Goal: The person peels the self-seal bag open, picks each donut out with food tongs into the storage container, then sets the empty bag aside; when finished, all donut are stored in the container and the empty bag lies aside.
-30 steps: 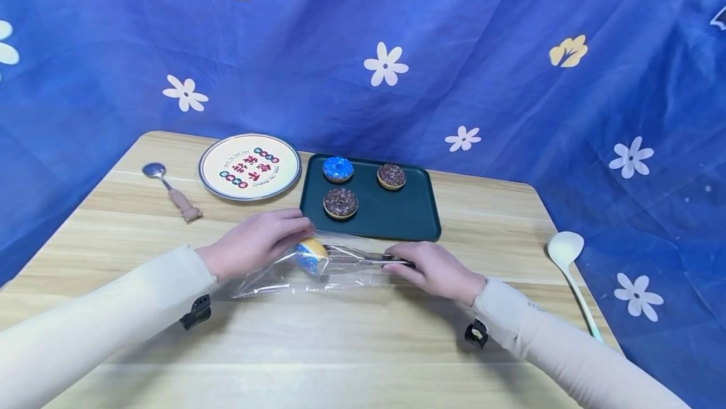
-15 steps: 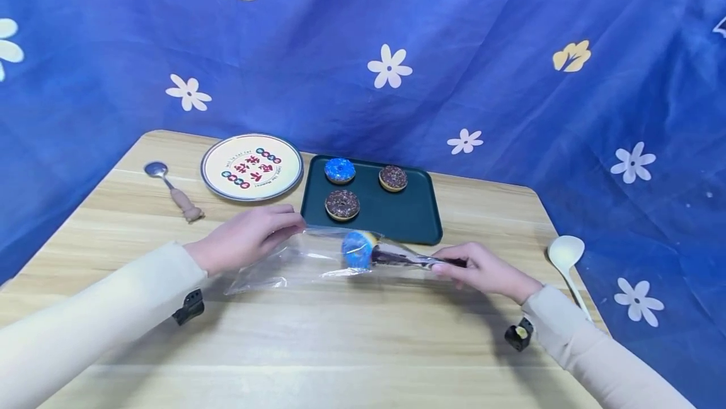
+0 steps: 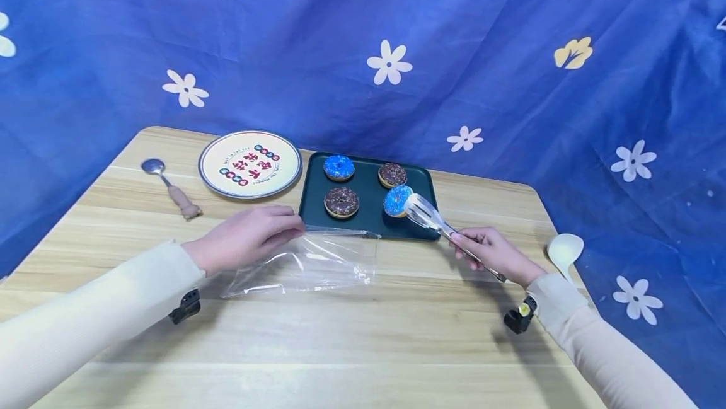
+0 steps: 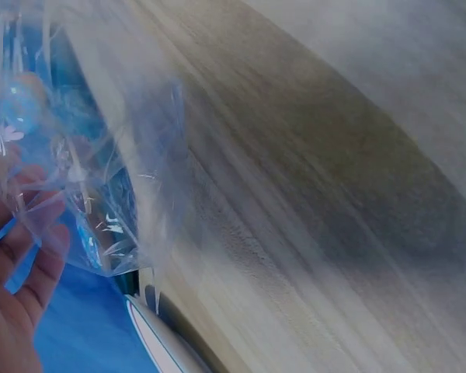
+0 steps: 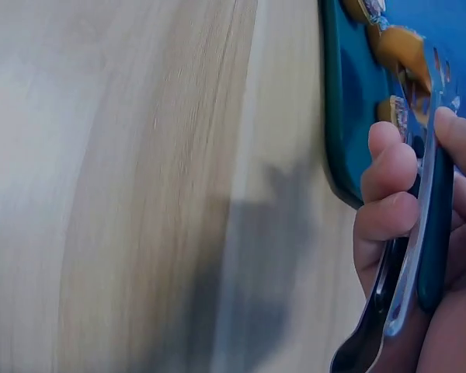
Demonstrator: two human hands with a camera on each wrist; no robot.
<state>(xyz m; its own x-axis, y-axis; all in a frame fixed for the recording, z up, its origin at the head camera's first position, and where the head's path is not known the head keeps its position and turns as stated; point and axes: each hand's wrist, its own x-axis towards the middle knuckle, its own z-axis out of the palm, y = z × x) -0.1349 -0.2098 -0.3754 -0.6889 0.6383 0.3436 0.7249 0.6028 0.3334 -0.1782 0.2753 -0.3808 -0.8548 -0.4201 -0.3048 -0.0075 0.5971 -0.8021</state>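
Observation:
My left hand (image 3: 252,237) pinches the edge of a clear plastic bag (image 3: 317,264), which lies out to the right over the table. The same bag (image 4: 159,163) hangs crinkled from the fingers in the left wrist view. In my right hand (image 3: 490,253) is a pair of metal tongs (image 3: 437,220), with their slotted ends on a blue-iced doughnut (image 3: 397,200). This doughnut is tilted above the right part of a dark green tray (image 3: 363,229). The right wrist view shows its tan side (image 5: 402,50) between the tong ends.
Another blue doughnut (image 3: 338,168) and two chocolate ones (image 3: 341,202) sit on the tray. A printed white plate (image 3: 218,166) stands to its left, beside a spoon (image 3: 176,195). A white ladle (image 3: 565,250) lies at the table's right side. Blue cloth (image 3: 340,50) hangs behind.
The right hand has drawn the tongs and blue doughnut out of the bag to the right, then up over the tray. The left hand stays nearly in place, holding the flattened bag.

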